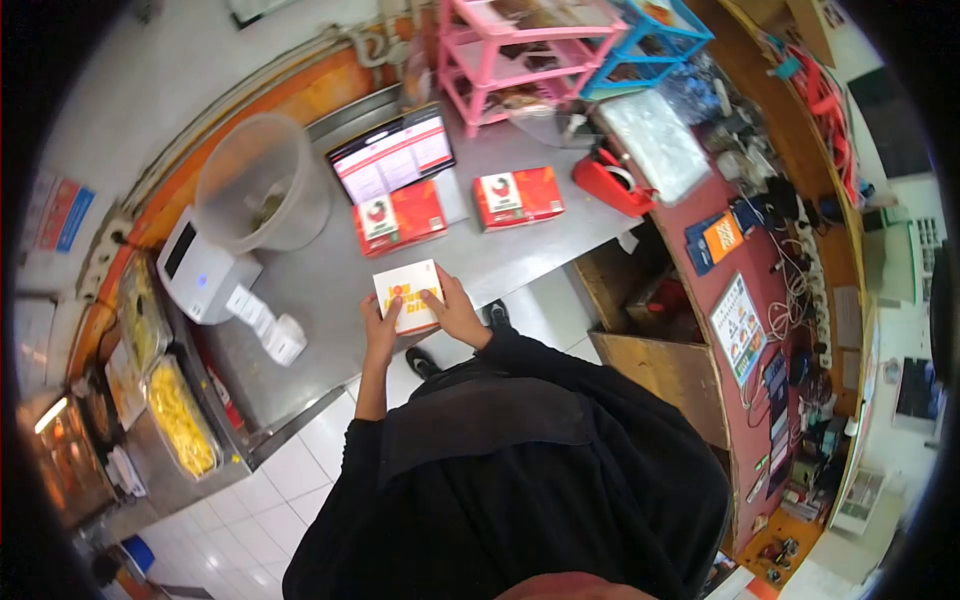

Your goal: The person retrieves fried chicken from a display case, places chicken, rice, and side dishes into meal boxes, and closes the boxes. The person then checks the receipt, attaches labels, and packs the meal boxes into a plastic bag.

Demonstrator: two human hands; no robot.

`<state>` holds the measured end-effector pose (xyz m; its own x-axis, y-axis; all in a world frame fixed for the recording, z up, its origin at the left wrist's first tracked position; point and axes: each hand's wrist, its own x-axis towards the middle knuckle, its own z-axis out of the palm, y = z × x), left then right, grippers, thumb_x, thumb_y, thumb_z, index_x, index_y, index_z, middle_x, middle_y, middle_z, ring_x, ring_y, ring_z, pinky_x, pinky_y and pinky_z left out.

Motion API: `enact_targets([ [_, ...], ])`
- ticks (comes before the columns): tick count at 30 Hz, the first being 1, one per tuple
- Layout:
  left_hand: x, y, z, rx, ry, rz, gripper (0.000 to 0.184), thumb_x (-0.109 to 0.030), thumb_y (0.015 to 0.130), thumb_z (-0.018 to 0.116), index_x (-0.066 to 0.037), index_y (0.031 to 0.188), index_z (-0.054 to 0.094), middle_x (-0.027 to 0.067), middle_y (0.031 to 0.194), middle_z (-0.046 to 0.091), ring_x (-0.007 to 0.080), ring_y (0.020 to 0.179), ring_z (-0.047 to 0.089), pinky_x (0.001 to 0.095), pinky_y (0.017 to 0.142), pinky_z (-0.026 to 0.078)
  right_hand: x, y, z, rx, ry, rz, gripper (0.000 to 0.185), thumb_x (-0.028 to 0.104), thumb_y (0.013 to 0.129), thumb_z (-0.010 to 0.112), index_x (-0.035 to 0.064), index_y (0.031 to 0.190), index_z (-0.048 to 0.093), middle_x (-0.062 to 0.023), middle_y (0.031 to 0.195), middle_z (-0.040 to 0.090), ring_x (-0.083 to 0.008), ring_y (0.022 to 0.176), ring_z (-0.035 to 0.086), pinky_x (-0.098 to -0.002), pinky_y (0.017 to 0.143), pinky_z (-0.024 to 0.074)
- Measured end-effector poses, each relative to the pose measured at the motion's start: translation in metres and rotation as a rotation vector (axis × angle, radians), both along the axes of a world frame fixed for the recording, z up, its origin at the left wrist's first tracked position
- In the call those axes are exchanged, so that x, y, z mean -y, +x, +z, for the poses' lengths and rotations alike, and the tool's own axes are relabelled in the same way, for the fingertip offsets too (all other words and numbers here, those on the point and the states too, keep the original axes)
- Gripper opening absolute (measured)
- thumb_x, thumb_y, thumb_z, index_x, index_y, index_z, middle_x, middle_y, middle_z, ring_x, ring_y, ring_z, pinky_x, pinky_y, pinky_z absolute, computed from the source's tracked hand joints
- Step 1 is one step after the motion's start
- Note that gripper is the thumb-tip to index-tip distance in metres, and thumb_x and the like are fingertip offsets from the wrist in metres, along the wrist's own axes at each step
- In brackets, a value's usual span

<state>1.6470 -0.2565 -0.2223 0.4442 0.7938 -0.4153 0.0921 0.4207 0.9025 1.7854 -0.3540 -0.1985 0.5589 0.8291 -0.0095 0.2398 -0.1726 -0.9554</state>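
Between my two hands is a small white box (408, 280) with yellow and orange lettering on its top. My left hand (381, 327) grips its left side and my right hand (458, 312) its right side, thumbs on top. The box is at the front edge of the metal counter (340, 300). Just beyond it lie two red printed boxes, one on the left (400, 218) and one on the right (519, 197). A tablet (393, 155) leans upright behind the left red box.
A white receipt printer (205, 275) with a curling paper strip (270, 325) stands left, near a translucent bucket (290, 215). Further left is a tray of yellow food (183, 415). A pink rack (487, 50) and red container (605, 185) sit at the back; a reddish desk (700, 300) is right.
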Motion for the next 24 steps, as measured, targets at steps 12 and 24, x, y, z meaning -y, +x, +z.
enact_targets([
  [12,0.073,0.194,0.030,0.315,-0.308,-0.157,0.055,-0.012,0.092,0.056,-0.004,0.137,0.026,0.0162,0.128,0.047,0.0240,0.116,0.053,0.0364,0.093,0.048,0.155,0.417,0.027,1.107,-0.507,-0.510,0.035,0.031,0.081,0.063,0.0095,0.109,0.064,-0.0088,0.097,0.064,-0.0359,0.102,0.049,-0.0520,0.081,0.0406],
  [24,0.073,0.252,0.039,0.473,-0.453,-0.059,0.052,-0.022,0.095,0.052,-0.005,0.139,0.030,0.0140,0.132,0.049,0.0255,0.117,0.055,0.0415,0.095,0.047,0.191,0.562,0.034,-0.052,-0.448,0.150,0.024,0.024,0.080,0.068,0.0007,0.085,0.072,-0.0037,0.071,0.067,-0.0126,0.064,0.060,-0.0270,0.062,0.0453],
])
